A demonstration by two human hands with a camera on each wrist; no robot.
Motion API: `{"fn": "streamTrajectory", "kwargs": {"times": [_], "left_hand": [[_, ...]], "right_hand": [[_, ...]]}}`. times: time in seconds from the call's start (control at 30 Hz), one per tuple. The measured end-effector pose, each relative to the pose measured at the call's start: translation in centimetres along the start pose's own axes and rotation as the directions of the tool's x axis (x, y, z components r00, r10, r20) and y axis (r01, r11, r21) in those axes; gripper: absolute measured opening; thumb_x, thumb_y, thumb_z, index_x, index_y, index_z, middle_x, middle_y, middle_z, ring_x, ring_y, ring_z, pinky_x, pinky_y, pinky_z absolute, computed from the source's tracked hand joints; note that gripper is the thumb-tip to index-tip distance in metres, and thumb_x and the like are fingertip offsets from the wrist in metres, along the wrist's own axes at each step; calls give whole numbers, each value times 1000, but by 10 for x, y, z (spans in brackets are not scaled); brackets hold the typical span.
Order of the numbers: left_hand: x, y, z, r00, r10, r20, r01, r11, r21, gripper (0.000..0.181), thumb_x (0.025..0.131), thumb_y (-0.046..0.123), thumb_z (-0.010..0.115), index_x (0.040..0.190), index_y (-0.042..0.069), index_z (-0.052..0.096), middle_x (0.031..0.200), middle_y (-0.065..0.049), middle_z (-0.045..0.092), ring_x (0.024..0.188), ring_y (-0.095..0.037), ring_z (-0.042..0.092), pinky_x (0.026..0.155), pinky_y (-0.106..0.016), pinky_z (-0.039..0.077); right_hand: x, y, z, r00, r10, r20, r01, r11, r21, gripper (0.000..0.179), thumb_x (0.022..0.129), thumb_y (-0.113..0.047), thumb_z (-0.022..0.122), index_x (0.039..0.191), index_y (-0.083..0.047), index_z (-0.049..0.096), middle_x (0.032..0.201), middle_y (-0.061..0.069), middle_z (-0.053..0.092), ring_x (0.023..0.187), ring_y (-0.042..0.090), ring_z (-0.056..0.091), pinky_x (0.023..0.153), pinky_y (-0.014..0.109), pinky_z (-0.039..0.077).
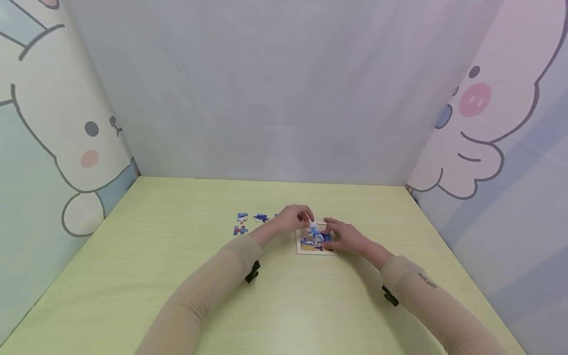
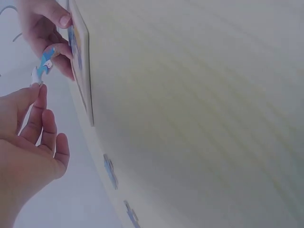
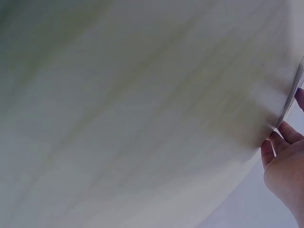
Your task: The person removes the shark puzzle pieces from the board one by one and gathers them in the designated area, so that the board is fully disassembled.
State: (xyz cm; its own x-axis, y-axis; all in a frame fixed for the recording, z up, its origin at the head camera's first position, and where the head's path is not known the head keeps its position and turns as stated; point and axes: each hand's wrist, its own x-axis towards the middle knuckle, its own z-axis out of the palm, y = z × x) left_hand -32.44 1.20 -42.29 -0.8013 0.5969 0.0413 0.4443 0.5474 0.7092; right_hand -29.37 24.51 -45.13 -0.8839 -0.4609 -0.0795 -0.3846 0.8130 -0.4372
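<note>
My left hand (image 1: 294,218) pinches a blue and white jigsaw piece (image 2: 46,61) between thumb and fingertips. That piece is raised over the upper part of a jigsaw board (image 1: 310,253), which has a pale frame and a blue and yellow picture partly filled in. With bent fingers, my right hand (image 1: 348,237) holds the board at its right side, thumb and a finger resting over the picture. In the right wrist view, its fingertips (image 3: 267,153) meet the board's edge (image 3: 290,97) and the table. The hands hide parts of the picture.
Loose jigsaw pieces lie left of the board on the pale yellow table (image 1: 177,212), among them a white and blue one (image 1: 242,217), a dark blue one (image 1: 261,217) and a red and blue one (image 1: 240,230). A grey curtain (image 1: 266,98) stands behind.
</note>
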Motion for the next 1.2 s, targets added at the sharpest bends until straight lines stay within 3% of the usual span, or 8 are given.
{"fn": "streamTrajectory", "kwargs": {"times": [0.23, 0.47, 0.63, 0.87, 1.2], "left_hand": [[-10, -1, -19, 998, 43, 34, -44, 999, 6, 12, 91, 13, 62, 103, 13, 64, 91, 2, 65, 86, -10, 59, 79, -25, 48], [-24, -6, -38, 997, 45, 59, -45, 999, -6, 11, 91, 12, 62, 101, 12, 65, 86, 2, 65, 81, -11, 59, 71, -24, 48], [-35, -12, -53, 997, 15, 70, -13, 999, -34, 10, 91, 12, 63, 101, 12, 65, 86, 1, 65, 82, -14, 61, 70, -25, 49], [-52, -27, -69, 996, -36, 85, 41, 997, -58, 10, 90, 14, 64, 99, 12, 65, 87, 1, 66, 87, -19, 62, 78, -27, 49], [-71, -50, -80, 994, -96, 43, 99, 992, -80, 11, 90, 13, 64, 100, 10, 65, 88, -3, 66, 90, -28, 62, 76, -30, 48]], "right_hand": [[-1, -2, -1, 1000, -10, 2, 10, 1000, 1, 33, 80, -46, 71, 102, -22, 64, 150, 12, 35, 135, 40, 33, 106, 57, 28], [-2, -4, -2, 1000, -8, 6, 8, 1000, -5, 33, 81, -45, 70, 103, -21, 64, 150, 12, 34, 136, 41, 31, 106, 58, 27], [-3, -5, -2, 1000, -9, 8, 9, 1000, -3, 31, 81, -45, 70, 102, -22, 64, 150, 12, 33, 136, 41, 31, 107, 57, 26], [-3, -2, -2, 1000, -27, 4, 27, 999, -26, 31, 82, -45, 70, 101, -22, 64, 150, 13, 34, 135, 41, 32, 106, 57, 27], [-3, -3, -2, 1000, -25, 7, 25, 999, -22, 32, 82, -42, 71, 104, -20, 63, 150, 13, 33, 136, 40, 31, 107, 56, 27]]}}
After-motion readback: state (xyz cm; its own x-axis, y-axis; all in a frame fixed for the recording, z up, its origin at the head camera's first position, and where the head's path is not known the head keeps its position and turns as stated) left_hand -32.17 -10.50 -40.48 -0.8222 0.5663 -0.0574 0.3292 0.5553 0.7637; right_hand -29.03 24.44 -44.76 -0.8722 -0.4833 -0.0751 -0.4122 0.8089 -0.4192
